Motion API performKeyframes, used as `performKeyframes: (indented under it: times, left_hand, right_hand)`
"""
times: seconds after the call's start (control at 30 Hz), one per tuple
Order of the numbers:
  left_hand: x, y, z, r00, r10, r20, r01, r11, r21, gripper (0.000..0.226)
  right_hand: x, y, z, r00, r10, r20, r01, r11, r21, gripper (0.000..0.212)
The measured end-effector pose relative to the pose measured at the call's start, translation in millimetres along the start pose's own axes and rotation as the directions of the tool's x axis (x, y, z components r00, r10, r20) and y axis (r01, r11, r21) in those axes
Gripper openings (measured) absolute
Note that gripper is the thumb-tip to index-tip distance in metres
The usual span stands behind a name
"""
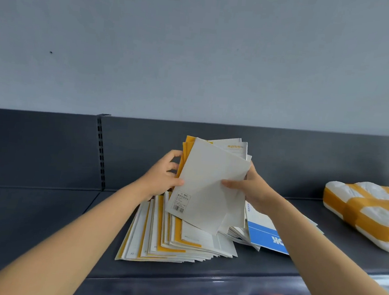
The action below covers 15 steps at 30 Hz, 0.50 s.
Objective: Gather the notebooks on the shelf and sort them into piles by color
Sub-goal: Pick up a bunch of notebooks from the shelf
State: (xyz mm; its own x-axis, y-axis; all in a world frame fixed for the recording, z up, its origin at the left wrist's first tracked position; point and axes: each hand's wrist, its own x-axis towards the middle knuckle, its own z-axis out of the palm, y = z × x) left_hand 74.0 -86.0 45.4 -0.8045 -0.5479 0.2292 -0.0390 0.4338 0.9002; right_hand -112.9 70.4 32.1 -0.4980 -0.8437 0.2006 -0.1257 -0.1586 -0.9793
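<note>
Above the metal shelf, thin matte rectangular notebooks in the grip of left hand and right hand.

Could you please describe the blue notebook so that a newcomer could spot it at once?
On the dark shelf, look right of the fanned yellow-and-white pile, below the right hand. The blue notebook lies flat there. It alone has a bright blue band with white lettering; its neighbours are yellow or white.
</note>
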Motion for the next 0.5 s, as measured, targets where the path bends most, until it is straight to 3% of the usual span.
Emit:
performKeyframes:
  times: [0.1,0.3,0.5]
  left_hand:
    - [1,2,9,0.998,0.012,0.056,-0.012,1.0,-0.007,0.065]
    - [1,3,1,1.0,-0.014,-0.01,0.012,0.985,-0.175,0.055]
    - [-14,2,-25,0.988,-0.152,-0.031,0.138,0.951,-0.277,0.051]
  right_hand:
    - [1,-2,2,1.0,0.02,0.007,-0.02,0.999,0.028,0.071]
    - [-3,-14,3,0.992,-0.047,-0.116,0.069,0.979,0.194,0.057]
    - [2,-26,5,0.994,0.086,0.069,-0.083,0.996,-0.041,0.05]
